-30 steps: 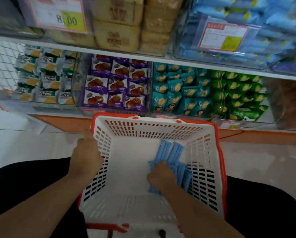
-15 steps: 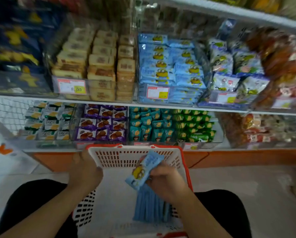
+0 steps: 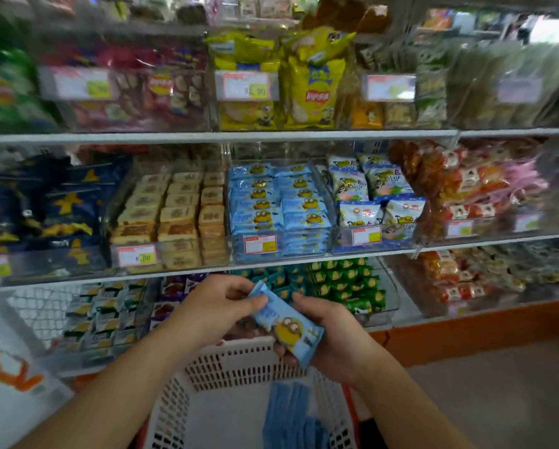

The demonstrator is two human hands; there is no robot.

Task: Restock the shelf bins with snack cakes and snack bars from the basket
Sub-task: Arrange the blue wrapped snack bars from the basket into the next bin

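Snack cake (image 3: 286,325), yellow-cartoon wrapper, is now being held by both hands' fingers: left hand (image 3: 220,306), off the basket (image 3: 239,361), and right hand (image 3: 330,335).

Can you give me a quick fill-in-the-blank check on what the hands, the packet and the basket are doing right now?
1. The light blue snack packet is held by ____ hands, the left hand and the right hand.
2. The packet is held above the white ____.
3. More blue packets lie ____ the basket.
4. The matching blue packets fill a bin on the ____ shelf.

Missing words: both; basket; inside; middle
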